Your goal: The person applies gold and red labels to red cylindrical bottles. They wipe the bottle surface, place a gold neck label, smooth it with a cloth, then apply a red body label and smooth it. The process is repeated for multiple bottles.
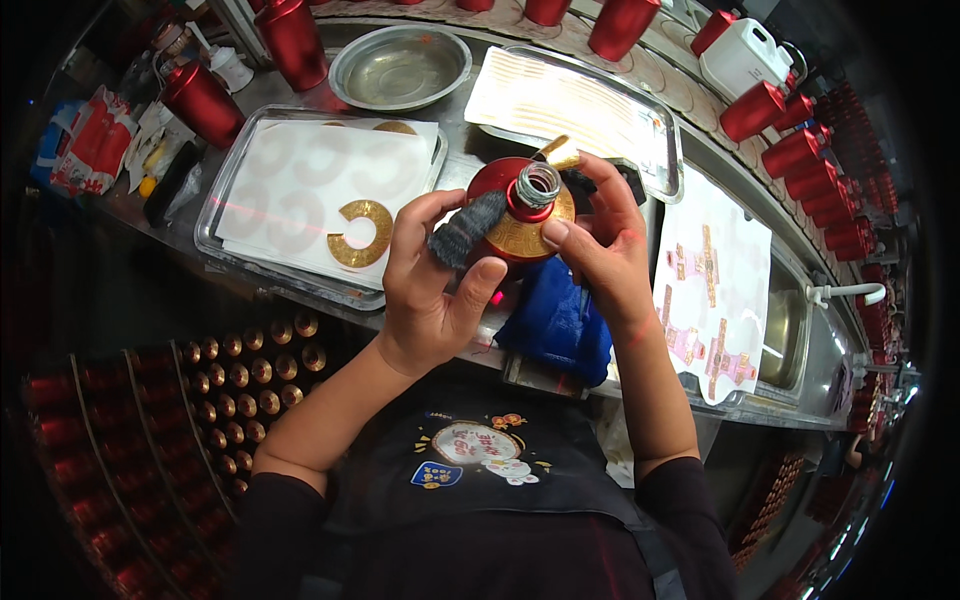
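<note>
Between my hands a red bottle (488,178) is tilted so its clear threaded glass neck (538,185) faces me. A gold C-shaped label (520,238) lies round its shoulder, one end lifted off at the far side. My left hand (430,280) grips the bottle's left side; a dark fuzzy cover (468,230) wraps a finger there. My right hand (610,240) holds the right side, thumb pressed on the gold label and fingers behind by the lifted end. Below the bottle is a blue cloth (560,325). Another gold C-shaped label (362,236) lies on white sheets at the left.
A metal tray (208,215) holds the white sheets. Behind stand a metal bowl (400,70) and a second tray (672,150) with gold-edged strips. At right lies a sheet of pink and gold labels (715,270) beside a sink (800,340). Red bottles (290,45) line the back.
</note>
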Motion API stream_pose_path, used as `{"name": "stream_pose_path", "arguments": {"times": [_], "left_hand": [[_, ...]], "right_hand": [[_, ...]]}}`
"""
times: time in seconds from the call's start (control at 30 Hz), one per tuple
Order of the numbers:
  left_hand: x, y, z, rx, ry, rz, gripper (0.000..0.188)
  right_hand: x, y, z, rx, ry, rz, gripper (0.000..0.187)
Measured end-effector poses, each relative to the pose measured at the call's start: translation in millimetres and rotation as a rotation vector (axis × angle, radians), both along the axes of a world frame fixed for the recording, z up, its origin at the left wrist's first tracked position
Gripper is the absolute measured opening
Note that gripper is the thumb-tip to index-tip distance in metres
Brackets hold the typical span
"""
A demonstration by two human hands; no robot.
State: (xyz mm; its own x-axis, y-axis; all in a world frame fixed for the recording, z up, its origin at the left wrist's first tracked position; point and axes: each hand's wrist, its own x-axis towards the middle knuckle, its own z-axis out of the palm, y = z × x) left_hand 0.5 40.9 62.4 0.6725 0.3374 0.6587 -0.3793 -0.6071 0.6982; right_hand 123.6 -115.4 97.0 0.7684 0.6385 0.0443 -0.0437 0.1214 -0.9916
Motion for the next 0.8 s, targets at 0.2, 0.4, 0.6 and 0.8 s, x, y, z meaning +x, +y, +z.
{"name": "stream_pose_path", "arguments": {"times": [0.2,0.4,0.6,0.8], "left_hand": [[-6,-1,5,0.140,0.015,0.065,0.041],[-13,-15,7,0.323,0.045,0.162,0.036],[-6,-39,15,0.425,0.187,0.317,0.032],[-12,-38,18,0.207,0.102,0.201,0.055]], "right_hand": [[-2,4,-1,0.085,0.017,-0.008,0.067],[-1,3,-2,0.115,0.090,0.007,0.058],[11,3,1,0.085,0.110,0.066,0.037],[27,5,6,0.088,0.090,0.200,0.033]]}}
